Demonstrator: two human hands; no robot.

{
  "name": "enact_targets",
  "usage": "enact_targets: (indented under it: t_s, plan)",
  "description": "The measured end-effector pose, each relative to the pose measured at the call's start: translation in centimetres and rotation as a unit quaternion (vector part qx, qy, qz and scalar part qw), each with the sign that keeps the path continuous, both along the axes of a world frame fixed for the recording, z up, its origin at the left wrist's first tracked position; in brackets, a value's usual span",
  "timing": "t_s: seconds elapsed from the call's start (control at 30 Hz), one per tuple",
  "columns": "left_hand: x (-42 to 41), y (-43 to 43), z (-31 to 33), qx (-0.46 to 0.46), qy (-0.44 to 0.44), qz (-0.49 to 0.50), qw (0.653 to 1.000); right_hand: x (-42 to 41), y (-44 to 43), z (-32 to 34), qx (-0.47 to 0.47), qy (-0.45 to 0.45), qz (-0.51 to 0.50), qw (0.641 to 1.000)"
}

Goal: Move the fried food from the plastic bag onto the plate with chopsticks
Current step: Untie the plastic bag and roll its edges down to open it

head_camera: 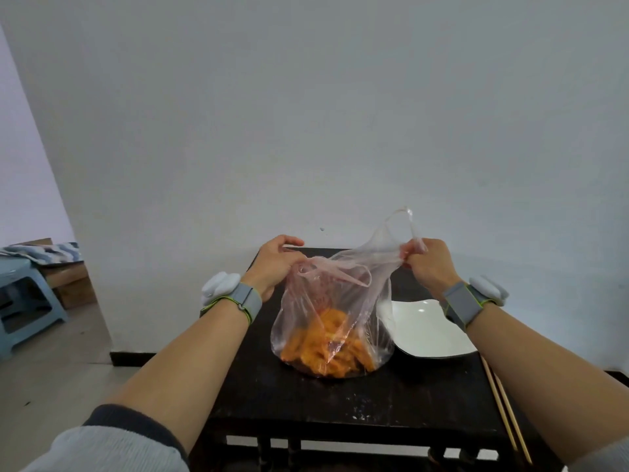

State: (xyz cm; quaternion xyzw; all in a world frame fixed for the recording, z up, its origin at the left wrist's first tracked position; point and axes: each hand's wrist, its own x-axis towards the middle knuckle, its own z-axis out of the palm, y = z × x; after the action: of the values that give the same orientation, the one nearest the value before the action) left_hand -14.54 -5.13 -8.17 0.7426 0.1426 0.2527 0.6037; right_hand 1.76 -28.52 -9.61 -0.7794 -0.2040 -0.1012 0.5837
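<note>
The left grip [275, 264], a person's bare hand, has its fingers curled round the bunched left handle of a thin, clear plastic bag [335, 294]. The right grip [427, 264] pinches the bag's right handle in a closed fist and holds it a little higher, so a loop of film stands up above the knuckles. Between the two, the mouth of the bag is stretched sideways. The bag stands upright near the middle of a small dark table [306, 400]. Orange fried food [326, 349] is piled in its bottom and shows through the plastic. A white plate [432, 335] lies flat on the table just to the right of the bag, with nothing on it. The bag's bulging side overlaps the plate's left rim in this view, and whether they touch cannot be told. A pair of pale wooden chopsticks [507, 413] lies along the table's right edge, nearer the person than the plate and partly hidden by the right forearm. Each wrist wears a grey band carrying a white device. A blue-grey plastic stool [23, 308] stands on the floor at far left, and a plain pale wall fills the background.
</note>
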Motion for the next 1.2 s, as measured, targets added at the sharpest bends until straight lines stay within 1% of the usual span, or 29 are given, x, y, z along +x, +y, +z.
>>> enact_targets:
  t_s: [0.07,0.1,0.13,0.17,0.2,0.23,0.27,0.33,0.4,0.43,0.5,0.53,0.57,0.67,0.73,0.77,0.83,0.9,1.07,1.13,1.2]
  plan:
    - [0.1,-0.3,-0.1,0.103,0.055,-0.086,0.989,-0.3,0.3,0.0,0.001,-0.004,0.002,1.0]
    - [0.1,-0.6,0.0,0.157,0.072,-0.104,0.979,-0.1,0.4,0.0,0.005,-0.002,0.002,1.0]
    - [0.2,-0.8,-0.1,0.206,0.077,-0.099,0.971,-0.1,0.5,0.1,0.007,0.007,-0.003,1.0]
    - [0.4,-0.9,-0.2,0.243,0.067,-0.068,0.965,0.1,0.4,0.0,0.011,0.015,-0.012,1.0]
    - [0.6,-0.9,-0.3,0.256,0.046,-0.021,0.965,0.2,0.2,0.0,0.013,0.022,-0.025,0.999]
    - [0.7,-0.8,-0.5,0.236,0.013,0.038,0.971,0.5,0.0,-0.2,0.014,0.03,-0.036,0.999]
    - [1.0,-0.6,-0.6,0.179,-0.024,0.1,0.978,0.5,-0.4,-0.4,0.014,0.039,-0.052,0.998]
    - [1.3,0.3,-0.7,0.019,-0.072,0.193,0.978,1.0,-1.0,-1.3,0.024,0.055,-0.076,0.995]
    - [1.6,0.7,-0.8,-0.116,-0.065,0.201,0.971,0.8,-1.3,-1.9,0.017,0.046,-0.096,0.994]
    - [1.6,0.7,-0.8,-0.161,-0.048,0.183,0.969,0.5,-1.3,-2.1,0.011,0.043,-0.095,0.994]
    - [1.3,0.0,-1.1,-0.225,-0.015,0.127,0.966,-0.2,-1.3,-2.4,-0.011,0.083,-0.095,0.992]
    - [1.2,-0.4,-1.3,-0.237,0.001,0.097,0.967,-0.7,-1.2,-2.3,-0.02,0.118,-0.079,0.99]
    - [1.1,-0.8,-1.5,-0.229,0.019,0.068,0.971,-1.0,-1.1,-2.5,-0.038,0.155,-0.053,0.986]
    - [0.6,-2.1,-2.0,-0.175,0.061,0.01,0.983,-2.8,-0.4,-2.6,-0.099,0.261,0.061,0.958]
    - [0.3,-2.9,-2.4,-0.162,0.078,-0.014,0.984,-3.8,0.3,-2.4,-0.097,0.291,0.12,0.944]
    - [0.1,-3.4,-2.5,-0.161,0.084,-0.02,0.983,-4.1,0.7,-2.3,-0.087,0.292,0.135,0.943]
    - [-0.2,-4.0,-2.8,-0.165,0.093,-0.026,0.982,-4.4,1.6,-1.8,-0.071,0.281,0.13,0.948]
    - [-0.6,-4.5,-2.9,-0.194,0.094,-0.038,0.976,-4.5,2.5,-1.3,-0.069,0.272,0.115,0.953]
    - [-1.5,-5.8,-3.8,-0.269,0.096,-0.094,0.954,-4.0,4.4,-0.2,-0.123,0.28,0.084,0.949]
    - [-1.8,-6.3,-4.5,-0.295,0.103,-0.111,0.943,-3.4,5.4,-0.1,-0.101,0.275,0.068,0.954]
    - [-2.0,-6.5,-5.2,-0.348,0.1,-0.126,0.924,-2.7,6.1,-0.3,-0.043,0.286,0.067,0.955]
